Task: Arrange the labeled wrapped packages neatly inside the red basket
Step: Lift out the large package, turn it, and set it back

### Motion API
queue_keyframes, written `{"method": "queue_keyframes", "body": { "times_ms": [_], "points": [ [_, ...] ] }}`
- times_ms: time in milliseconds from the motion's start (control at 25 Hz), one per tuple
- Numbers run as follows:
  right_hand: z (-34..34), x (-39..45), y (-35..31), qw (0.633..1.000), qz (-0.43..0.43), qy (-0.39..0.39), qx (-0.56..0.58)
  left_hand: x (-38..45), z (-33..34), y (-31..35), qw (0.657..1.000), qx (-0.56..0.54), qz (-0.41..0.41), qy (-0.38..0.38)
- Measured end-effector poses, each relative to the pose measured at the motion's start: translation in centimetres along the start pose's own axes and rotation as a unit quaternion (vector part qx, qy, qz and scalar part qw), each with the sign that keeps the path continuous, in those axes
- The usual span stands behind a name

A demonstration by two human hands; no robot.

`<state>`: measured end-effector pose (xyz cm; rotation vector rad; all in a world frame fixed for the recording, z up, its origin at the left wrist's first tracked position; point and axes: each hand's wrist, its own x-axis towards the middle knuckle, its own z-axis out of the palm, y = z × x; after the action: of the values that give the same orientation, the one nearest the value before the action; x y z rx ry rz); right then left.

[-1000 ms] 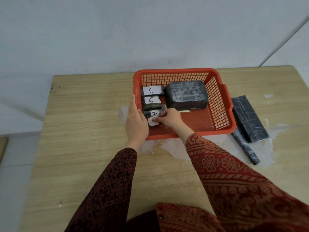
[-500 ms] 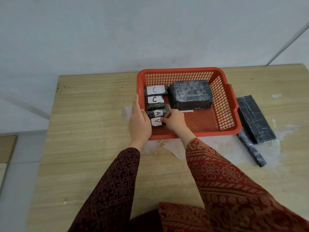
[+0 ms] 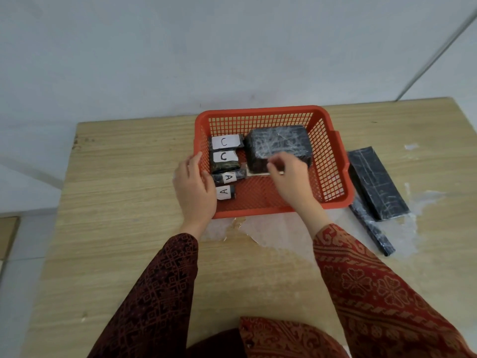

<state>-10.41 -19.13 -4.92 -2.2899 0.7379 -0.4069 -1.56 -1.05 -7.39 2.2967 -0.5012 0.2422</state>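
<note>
The red basket [image 3: 333, 161] stands on the wooden table. Along its left wall lie two black packages labeled C [image 3: 225, 142] [image 3: 224, 160] and two labeled A [image 3: 229, 177] [image 3: 225, 192]. A large black wrapped block [image 3: 277, 143] fills the back right, with a white label edge under its front. My left hand [image 3: 193, 187] rests against the basket's left front corner, fingers flat. My right hand [image 3: 289, 177] hovers inside the basket at the block's front, fingers loosely curled, holding nothing.
To the right of the basket lie a flat black wrapped package [image 3: 375, 184] and a thin black wrapped stick [image 3: 371, 228] on a clear plastic sheet [image 3: 278, 233]. The table [image 3: 129, 202] meets a pale wall at the back.
My right hand let go of the front A package and rose toward the large block. The left hand stays at the basket's corner. The camera moved closer.
</note>
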Motion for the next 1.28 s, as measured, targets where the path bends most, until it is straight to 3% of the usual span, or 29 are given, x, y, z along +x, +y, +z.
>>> {"method": "queue_keyframes", "body": {
  "times_ms": [120, 200, 280, 320, 400, 520, 640, 720, 840, 1000, 1120, 1280],
  "points": [
    [-3.2, 1.9, 4.1, 0.996, 0.046, 0.07, 0.019, 0.1, 0.1, 0.4, 0.988, 0.122, 0.094, -0.003],
    [-4.1, 3.1, 6.4, 0.992, 0.1, 0.032, 0.071, 0.3, 0.7, 1.6, 0.966, 0.163, 0.199, -0.038],
    [-4.0, 4.1, 7.8, 0.985, 0.133, -0.043, 0.101, 0.8, 2.1, 3.2, 0.96, 0.121, 0.23, -0.101],
    [-3.9, 4.5, 8.2, 0.98, 0.145, -0.072, 0.118, 1.1, 3.2, 4.4, 0.967, 0.075, 0.196, -0.146],
    [-3.7, 5.2, 8.6, 0.964, 0.177, -0.107, 0.169, 1.6, 5.7, 6.7, 0.97, -0.033, 0.043, -0.237],
    [-3.2, 5.0, 8.5, 0.949, 0.194, -0.135, 0.207, 2.3, 9.0, 8.7, 0.941, -0.109, -0.138, -0.289],
    [-3.7, 4.2, 8.2, 0.949, 0.181, -0.146, 0.212, 2.3, 10.3, 10.0, 0.94, -0.096, -0.172, -0.278],
    [-5.0, 3.6, 7.9, 0.965, 0.14, -0.136, 0.174, 2.4, 9.9, 11.2, 0.954, -0.1, -0.181, -0.217],
    [-7.6, 1.8, 7.1, 0.994, 0.022, -0.093, 0.053, 3.2, 7.5, 12.7, 0.968, -0.114, -0.186, -0.126],
    [-11.1, 0.6, 6.3, 0.987, -0.154, -0.031, 0.018, 3.4, 3.2, 13.5, 0.973, -0.096, -0.166, -0.125],
    [-13.2, 1.1, 5.8, 0.967, -0.184, -0.118, 0.131, 2.7, 1.2, 14.1, 0.95, -0.14, -0.205, -0.191],
    [-14.9, 2.0, 5.3, 0.969, -0.157, -0.102, 0.163, 1.7, -0.7, 15.0, 0.884, -0.298, -0.297, -0.201]
  ]
}}
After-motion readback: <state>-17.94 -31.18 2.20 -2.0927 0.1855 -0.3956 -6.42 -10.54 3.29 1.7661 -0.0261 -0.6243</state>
